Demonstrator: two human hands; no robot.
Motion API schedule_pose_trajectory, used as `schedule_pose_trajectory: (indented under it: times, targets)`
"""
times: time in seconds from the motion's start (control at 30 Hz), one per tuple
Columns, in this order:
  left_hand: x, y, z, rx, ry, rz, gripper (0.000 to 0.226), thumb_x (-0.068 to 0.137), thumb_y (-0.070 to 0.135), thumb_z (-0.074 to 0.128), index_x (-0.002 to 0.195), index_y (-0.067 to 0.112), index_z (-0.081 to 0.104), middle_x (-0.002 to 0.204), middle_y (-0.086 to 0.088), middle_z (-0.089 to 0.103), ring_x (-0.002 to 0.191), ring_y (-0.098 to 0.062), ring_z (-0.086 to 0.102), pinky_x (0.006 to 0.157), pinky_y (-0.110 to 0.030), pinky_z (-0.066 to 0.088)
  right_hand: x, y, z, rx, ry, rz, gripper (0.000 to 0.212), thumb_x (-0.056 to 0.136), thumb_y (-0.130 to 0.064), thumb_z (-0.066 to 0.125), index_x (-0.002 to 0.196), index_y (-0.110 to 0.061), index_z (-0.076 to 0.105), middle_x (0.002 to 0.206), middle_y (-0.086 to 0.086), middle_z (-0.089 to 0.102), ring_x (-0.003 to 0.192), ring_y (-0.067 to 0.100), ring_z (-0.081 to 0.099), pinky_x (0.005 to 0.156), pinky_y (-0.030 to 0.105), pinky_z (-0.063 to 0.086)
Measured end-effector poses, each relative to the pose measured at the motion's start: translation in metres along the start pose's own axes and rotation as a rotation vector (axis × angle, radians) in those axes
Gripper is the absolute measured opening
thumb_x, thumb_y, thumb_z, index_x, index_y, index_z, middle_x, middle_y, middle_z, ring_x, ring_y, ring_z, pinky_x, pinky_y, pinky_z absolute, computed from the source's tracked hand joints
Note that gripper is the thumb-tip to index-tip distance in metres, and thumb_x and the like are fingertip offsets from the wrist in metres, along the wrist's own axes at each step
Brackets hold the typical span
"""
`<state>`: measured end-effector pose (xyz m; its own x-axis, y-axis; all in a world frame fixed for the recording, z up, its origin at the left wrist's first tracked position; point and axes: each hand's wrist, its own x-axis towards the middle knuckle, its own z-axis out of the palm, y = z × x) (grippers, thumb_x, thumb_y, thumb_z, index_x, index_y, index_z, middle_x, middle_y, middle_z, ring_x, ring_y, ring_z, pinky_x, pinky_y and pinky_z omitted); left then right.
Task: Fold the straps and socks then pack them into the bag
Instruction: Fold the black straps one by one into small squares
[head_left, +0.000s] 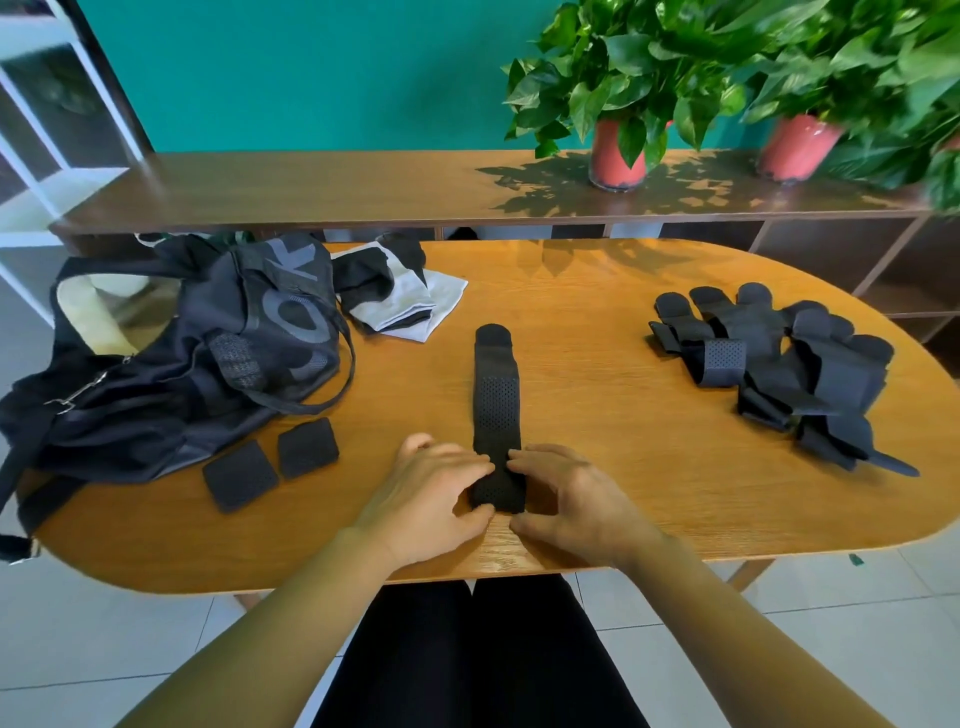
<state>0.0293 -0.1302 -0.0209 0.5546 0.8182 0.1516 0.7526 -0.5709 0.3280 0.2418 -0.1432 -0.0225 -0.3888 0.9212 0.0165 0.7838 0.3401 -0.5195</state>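
Oval wooden table (623, 493), teal wall (311, 73) behind. Left hand (431, 499) and right hand (576, 499) both pinch the near end of the black strap (496, 395), laid flat mid-table; bag (171, 374) at left, partly cut off.

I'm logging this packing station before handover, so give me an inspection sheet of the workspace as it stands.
Surface: oval wooden table, wood showing between the groups of things.
Job's things: flat strap lies lengthwise at centre; strap pile at right; two black squares, apparently folded straps, beside the open black bag at left; socks behind the bag.
Clutter: nothing seen.
Grippers: left hand and right hand pinch the flat strap's near end.
Cables: nothing seen.
Surroundings: wooden shelf with potted plants; teal wall; tiled floor.
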Motion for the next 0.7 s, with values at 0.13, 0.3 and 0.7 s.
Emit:
schedule_pose_trajectory:
  times: [0.13, 0.3, 0.7]
  targets:
    - [0.002, 0.006, -0.004, -0.080, 0.024, -0.069, 0.059, 0.088, 0.059, 0.024, 0.121, 0.028, 0.063, 0.107, 0.012, 0.065, 0.104, -0.008, 0.050, 0.093, -0.026, 0.021, 0.002, 0.001, 0.004, 0.000, 0.047, 0.019, 0.052, 0.082, -0.031, 0.068, 0.132, -0.027, 0.054, 0.128, -0.010, 0.056, 0.125, 0.004, 0.041, 0.107, 0.029, 0.037]
    - [0.006, 0.008, -0.002, -0.169, 0.059, -0.236, 0.063, 0.085, 0.070, 0.033, 0.125, 0.030, 0.058, 0.108, 0.012, 0.064, 0.095, -0.005, 0.044, 0.094, -0.029, 0.025, 0.009, -0.004, 0.005, 0.233, 0.224, 0.164, 0.018, 0.090, -0.021, 0.063, 0.106, -0.023, 0.070, 0.088, -0.024, 0.050, 0.103, 0.010, 0.051, 0.090, 0.029, 0.042]
    - [0.040, 0.007, 0.014, -0.098, 0.205, -0.540, 0.041, 0.093, 0.049, 0.054, 0.125, 0.025, 0.060, 0.107, 0.007, 0.071, 0.104, -0.013, 0.060, 0.093, -0.030, 0.029, 0.039, -0.002, 0.036, 0.391, 0.489, 0.487, 0.031, 0.082, -0.054, 0.058, 0.082, -0.026, 0.071, 0.078, -0.001, 0.066, 0.074, 0.015, 0.062, 0.068, 0.037, 0.054]
